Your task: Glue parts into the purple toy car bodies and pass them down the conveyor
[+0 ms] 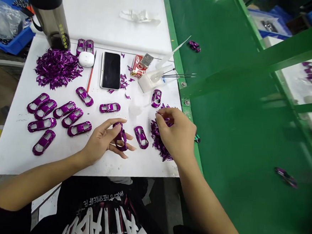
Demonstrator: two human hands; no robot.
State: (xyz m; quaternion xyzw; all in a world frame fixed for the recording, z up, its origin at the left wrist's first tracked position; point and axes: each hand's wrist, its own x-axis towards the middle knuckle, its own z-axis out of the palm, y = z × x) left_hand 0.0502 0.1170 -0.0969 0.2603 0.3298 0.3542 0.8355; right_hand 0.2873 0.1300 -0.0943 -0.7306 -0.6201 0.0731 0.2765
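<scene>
My left hand (102, 140) holds a purple toy car body (120, 137) tilted up between thumb and fingers, just above the white table. My right hand (177, 132) is closed in a pinch over a pile of small shiny purple pieces (159, 144). A tiny sliver shows at its fingertips, too small to make out. Between the hands another purple car body (141, 137) lies on the table, and one more car body (156, 98) is just beyond the right hand. A further car body (110, 107) lies beyond my left hand.
Several car bodies (44, 142) lie at the left, below a larger purple heap (57, 69). A bottle (54, 17), a white case (86, 59), a phone (111, 71), a red pack (138, 66) and a white holder with thin tools (147, 81) stand farther back. Right is a green conveyor (238, 119).
</scene>
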